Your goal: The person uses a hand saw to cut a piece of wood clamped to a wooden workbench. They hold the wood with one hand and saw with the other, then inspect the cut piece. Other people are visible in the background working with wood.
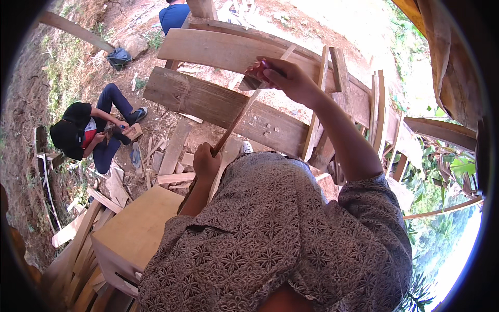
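My left hand (207, 164) is closed around the lower end of a narrow wooden strip (236, 123), which slants up and away to the right. Near the strip's far part, my right hand (288, 78) is raised with its fingers curled. A flat, dark, roughly triangular piece (250, 82) shows just below those fingers, beside the strip. A small purple spot (265, 63) sits at the fingertips. What exactly the right hand grips is too small to tell. Behind the strip, a wide weathered plank (208, 98) lies across, with a smoother board (208, 49) beyond it.
At left, a person in dark clothes (78, 130) sits low with hands around a small object. Another in blue (174, 17) is at the top. A pale wooden box (140, 223) stands by my left side. Upright slats (382, 106) rise at right; wood scraps (176, 178) litter the ground.
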### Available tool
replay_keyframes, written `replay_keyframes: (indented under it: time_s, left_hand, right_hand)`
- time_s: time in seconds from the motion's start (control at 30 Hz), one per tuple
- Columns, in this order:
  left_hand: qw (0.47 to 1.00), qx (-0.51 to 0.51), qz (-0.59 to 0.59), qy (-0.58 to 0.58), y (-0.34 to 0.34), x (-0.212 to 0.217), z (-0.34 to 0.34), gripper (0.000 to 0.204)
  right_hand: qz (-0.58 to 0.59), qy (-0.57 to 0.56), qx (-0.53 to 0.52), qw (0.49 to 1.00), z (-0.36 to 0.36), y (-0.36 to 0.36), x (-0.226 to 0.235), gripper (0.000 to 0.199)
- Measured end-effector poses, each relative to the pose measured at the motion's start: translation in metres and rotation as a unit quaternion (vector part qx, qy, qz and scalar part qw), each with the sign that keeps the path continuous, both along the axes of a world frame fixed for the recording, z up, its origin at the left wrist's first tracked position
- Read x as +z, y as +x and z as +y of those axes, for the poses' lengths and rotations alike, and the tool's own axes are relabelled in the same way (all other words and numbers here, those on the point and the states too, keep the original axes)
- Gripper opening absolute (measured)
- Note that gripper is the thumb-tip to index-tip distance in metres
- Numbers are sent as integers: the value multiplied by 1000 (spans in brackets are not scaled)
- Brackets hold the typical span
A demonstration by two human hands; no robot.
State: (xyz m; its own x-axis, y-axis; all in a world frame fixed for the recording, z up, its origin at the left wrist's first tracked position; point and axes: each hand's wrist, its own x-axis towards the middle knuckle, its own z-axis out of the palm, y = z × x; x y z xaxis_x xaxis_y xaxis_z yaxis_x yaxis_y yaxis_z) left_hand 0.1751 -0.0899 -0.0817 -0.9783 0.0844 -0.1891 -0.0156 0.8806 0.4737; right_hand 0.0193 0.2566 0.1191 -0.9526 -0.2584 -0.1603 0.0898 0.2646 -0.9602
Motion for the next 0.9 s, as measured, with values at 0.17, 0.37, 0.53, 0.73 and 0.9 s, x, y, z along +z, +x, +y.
replay_keyframes:
  time_s: [0.17,0.37,0.53,0.73,0.9]
  left_hand:
    - [992,-6,116,-42,19,-15,12,51]
    - [990,-56,92,-88,34,-19,30,87]
    - [991,-94,72,-62,-16,6,62,114]
    - [998,-46,9,-45,-46,-6,84,115]
    - [993,-66,74,-65,-23,-26,85,104]
  right_hand:
    - [-39,104,-11,994,30,63,19,53]
    - [-113,-7,-92,989,59,119,-10,53]
    - [-118,54,-85,988,72,135,-22,53]
    - [-124,134,-32,983,53,113,1,50]
    - [18,198,24,980,33,99,9,43]
